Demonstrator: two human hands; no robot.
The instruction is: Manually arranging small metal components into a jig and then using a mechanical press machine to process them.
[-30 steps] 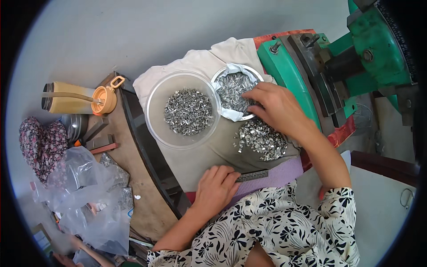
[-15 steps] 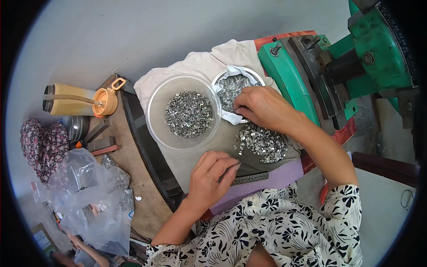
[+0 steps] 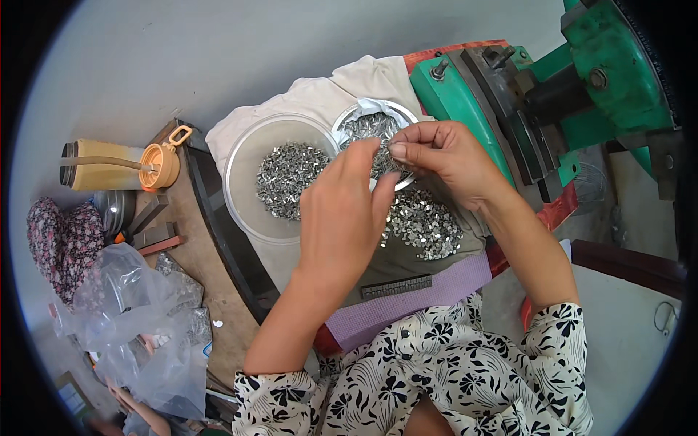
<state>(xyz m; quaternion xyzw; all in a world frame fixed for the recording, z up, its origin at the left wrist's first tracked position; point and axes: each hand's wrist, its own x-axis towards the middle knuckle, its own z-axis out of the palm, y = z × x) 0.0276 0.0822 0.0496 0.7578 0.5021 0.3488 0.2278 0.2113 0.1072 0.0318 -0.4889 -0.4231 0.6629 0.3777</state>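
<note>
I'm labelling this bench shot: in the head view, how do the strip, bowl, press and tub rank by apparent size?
Largest to smallest:
1. Press
2. Tub, partly covered
3. Bowl, also partly covered
4. Strip
No two look alike.
</note>
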